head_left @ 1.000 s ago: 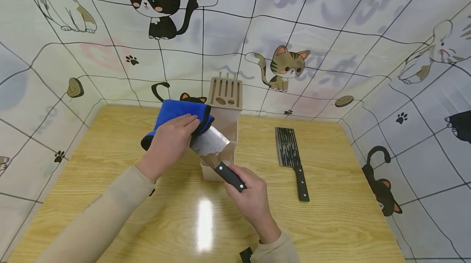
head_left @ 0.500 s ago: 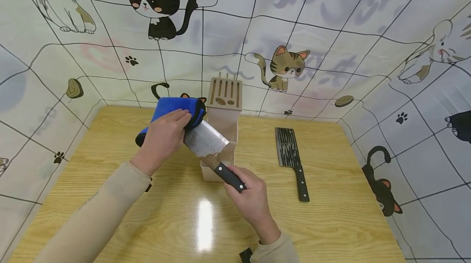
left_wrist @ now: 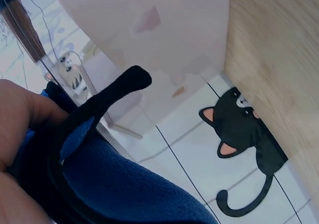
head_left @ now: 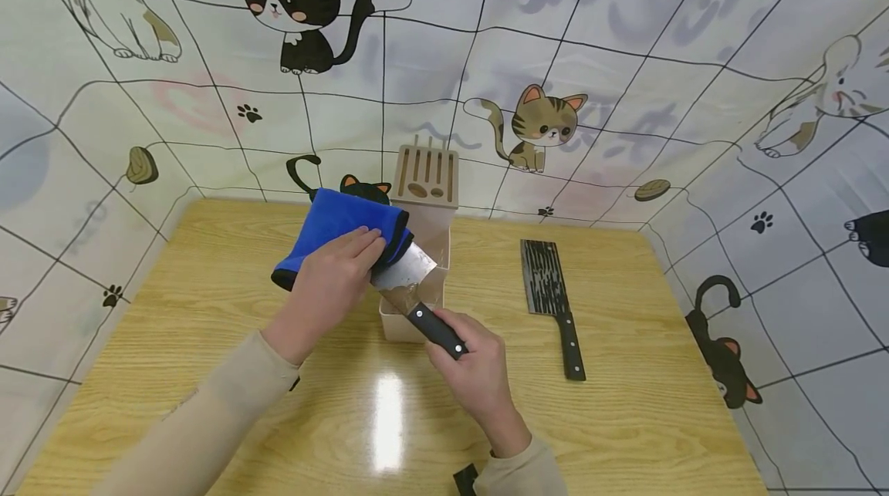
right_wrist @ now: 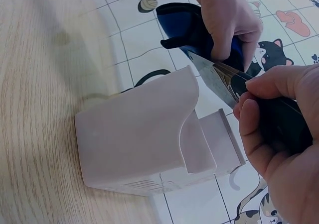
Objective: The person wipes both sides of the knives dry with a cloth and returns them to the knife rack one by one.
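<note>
My right hand [head_left: 472, 372] grips the black riveted handle [head_left: 437, 332] of a kitchen cleaver, whose metal blade [head_left: 406, 268] slants up to the left. A blue cloth with black edging [head_left: 347, 220] is folded over the far part of that blade. My left hand [head_left: 333, 272] pinches the cloth there, thumb on the near face in the right wrist view, where the blade [right_wrist: 212, 74] runs into the cloth [right_wrist: 182, 27]. The cloth hides the blade's far end. In the left wrist view, the cloth [left_wrist: 124, 179] hangs beside the fingers.
Below and behind the blade stands a pale knife block [head_left: 403, 326] with a slotted brown top [head_left: 426, 176]. A second cleaver with a black-streaked blade [head_left: 545, 278] lies on the wooden table [head_left: 625, 419] to the right. Cat-print sheeting [head_left: 430, 56] encloses the back and sides.
My left hand and the cloth slid left along the blade, baring more of it, then came back right and cover more of it now. My right hand and the cleaver stay nearly still.
</note>
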Tool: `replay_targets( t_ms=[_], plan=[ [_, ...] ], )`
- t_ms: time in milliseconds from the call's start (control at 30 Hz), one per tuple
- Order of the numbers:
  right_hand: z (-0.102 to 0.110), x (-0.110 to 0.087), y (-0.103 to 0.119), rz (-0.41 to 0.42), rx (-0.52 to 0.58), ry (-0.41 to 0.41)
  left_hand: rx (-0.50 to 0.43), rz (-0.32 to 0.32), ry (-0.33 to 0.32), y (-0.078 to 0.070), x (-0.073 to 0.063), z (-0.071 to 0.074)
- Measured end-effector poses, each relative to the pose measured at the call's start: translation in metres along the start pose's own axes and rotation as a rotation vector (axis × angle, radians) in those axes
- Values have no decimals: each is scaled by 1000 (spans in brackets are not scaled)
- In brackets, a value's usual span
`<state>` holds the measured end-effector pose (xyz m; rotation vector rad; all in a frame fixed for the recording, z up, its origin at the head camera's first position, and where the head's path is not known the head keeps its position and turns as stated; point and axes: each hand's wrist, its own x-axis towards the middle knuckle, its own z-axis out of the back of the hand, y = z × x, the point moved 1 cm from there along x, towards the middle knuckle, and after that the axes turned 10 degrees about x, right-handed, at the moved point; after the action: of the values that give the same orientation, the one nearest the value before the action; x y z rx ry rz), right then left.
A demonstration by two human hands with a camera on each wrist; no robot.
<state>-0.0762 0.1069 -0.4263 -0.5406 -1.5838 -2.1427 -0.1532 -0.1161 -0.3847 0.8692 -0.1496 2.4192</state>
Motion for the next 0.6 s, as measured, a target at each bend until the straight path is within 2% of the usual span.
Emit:
replay_targets(
  t_ms=[333,600],
  plan=[
    [2,0,-1,-10,13,-10,-10,-81,-10,-29,0,6],
    [4,1,0,-18,22,-3,-3,-103,-17,-35,1,7]
  ],
)
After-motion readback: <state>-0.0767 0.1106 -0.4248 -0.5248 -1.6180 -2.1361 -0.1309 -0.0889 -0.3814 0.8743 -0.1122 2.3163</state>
